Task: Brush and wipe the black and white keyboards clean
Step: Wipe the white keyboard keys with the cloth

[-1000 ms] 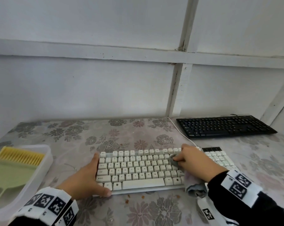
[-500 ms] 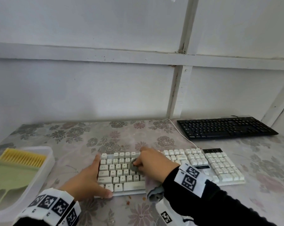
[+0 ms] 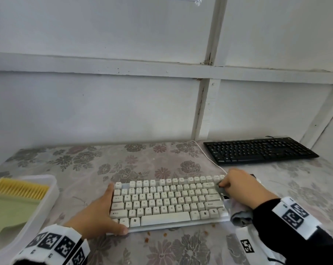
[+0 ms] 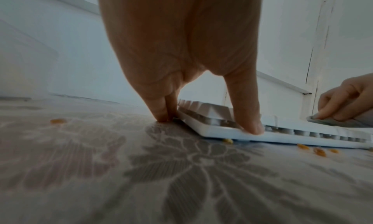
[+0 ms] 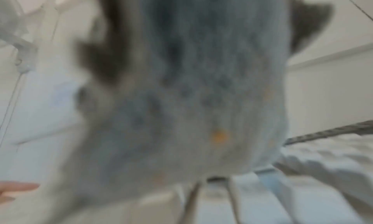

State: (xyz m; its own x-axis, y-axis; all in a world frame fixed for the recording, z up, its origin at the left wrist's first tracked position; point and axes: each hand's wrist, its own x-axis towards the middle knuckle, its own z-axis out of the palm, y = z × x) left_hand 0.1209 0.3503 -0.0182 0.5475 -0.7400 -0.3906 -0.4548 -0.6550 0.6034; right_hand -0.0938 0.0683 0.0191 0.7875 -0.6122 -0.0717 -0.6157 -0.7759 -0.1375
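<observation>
You have two keyboards on the floral table (image 3: 89, 169): the white keyboard (image 3: 167, 202) near you and the black keyboard (image 3: 257, 151) behind it to the right, well apart. Your left hand (image 3: 96, 217) braces the white one's left end — thumb on its front edge, fingers straight along the side. Your right hand (image 3: 242, 188) pinches one grey cloth (image 3: 239, 217) against its right-hand keys. One tray (image 3: 47, 197) sits at the left edge; five or so orange crumbs (image 4: 318, 150) lie along the front.
</observation>
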